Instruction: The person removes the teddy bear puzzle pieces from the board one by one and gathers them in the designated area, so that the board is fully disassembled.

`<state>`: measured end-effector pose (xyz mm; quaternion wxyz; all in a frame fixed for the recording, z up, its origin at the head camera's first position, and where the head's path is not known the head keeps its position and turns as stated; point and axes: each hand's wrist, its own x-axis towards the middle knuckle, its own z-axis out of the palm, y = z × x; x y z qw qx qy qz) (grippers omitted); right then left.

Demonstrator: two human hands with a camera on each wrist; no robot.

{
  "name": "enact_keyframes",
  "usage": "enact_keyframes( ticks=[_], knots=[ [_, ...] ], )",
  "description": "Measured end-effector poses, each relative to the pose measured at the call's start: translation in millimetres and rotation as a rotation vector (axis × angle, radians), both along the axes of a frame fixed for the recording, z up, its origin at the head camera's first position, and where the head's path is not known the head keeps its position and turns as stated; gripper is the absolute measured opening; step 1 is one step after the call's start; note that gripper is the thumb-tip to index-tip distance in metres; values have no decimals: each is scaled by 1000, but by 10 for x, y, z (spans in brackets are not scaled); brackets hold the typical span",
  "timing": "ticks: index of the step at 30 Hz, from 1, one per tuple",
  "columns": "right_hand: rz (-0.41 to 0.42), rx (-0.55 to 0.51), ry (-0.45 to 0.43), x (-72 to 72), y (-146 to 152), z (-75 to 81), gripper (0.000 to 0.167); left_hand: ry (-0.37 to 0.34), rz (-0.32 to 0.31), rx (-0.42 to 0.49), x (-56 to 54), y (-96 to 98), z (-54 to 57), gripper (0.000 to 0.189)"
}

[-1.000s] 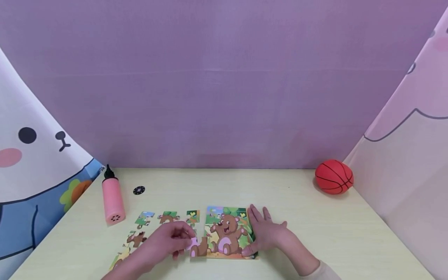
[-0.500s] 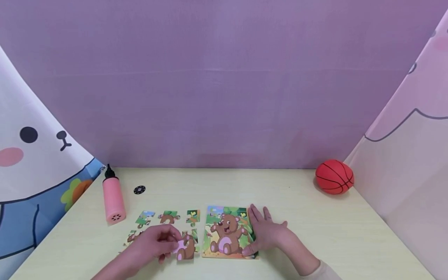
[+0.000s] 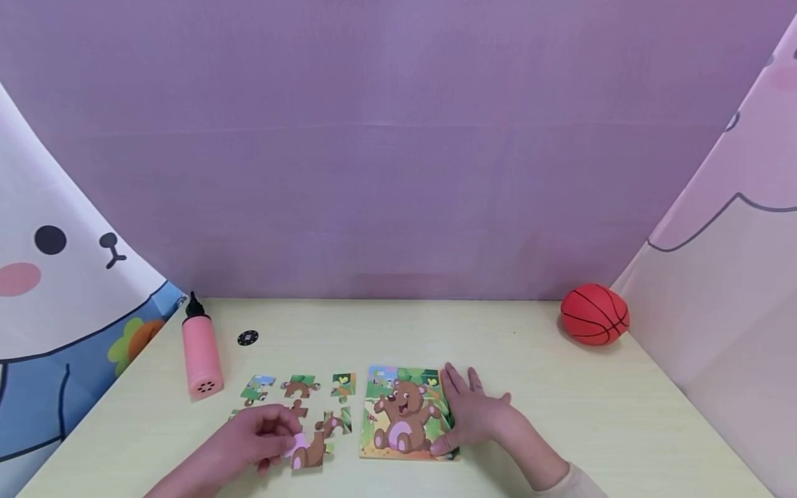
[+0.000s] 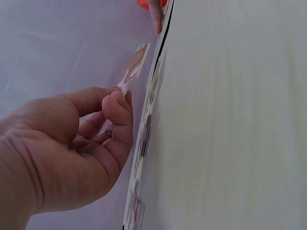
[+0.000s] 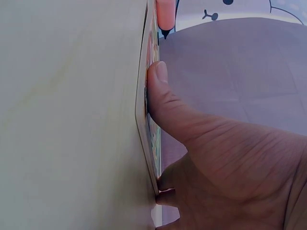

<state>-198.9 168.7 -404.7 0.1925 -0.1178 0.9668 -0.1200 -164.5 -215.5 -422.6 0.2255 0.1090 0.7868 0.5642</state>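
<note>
My left hand (image 3: 261,436) pinches a puzzle piece (image 3: 313,451) between thumb and fingers. Brown bear fur and a pink foot are printed on it. In the left wrist view the same piece (image 4: 136,63) sticks out beyond the fingertips, tilted above the table. Several loose puzzle pieces (image 3: 301,386) lie around and behind that hand, some partly hidden by it. To their right is a flat bear picture board (image 3: 405,411). My right hand (image 3: 478,415) rests along the board's right edge with fingers extended; in the right wrist view its thumb (image 5: 160,86) lies on the board's face.
A pink hand pump (image 3: 202,353) with a black nozzle lies at the table's left, near a round black chip (image 3: 248,337). A red toy basketball (image 3: 594,315) sits at the back right. Purple cloth (image 3: 398,173) hangs along the table's back edge, with printed cloths at both sides.
My left hand has carried the puzzle piece leftward from the board's left edge to the loose pieces, uncovering some behind it. The right hand has stayed put on the board.
</note>
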Motion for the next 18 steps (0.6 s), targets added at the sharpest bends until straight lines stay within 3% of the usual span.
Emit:
enact_keyframes(
  ticks=[9, 18],
  knots=[
    [0, 4, 1, 1, -3, 7, 130, -25, 16, -78, 21, -184, 13, 23],
    [-1, 7, 2, 5, -4, -1, 131, -25, 14, -143, 49, -339, 27, 15]
  ],
)
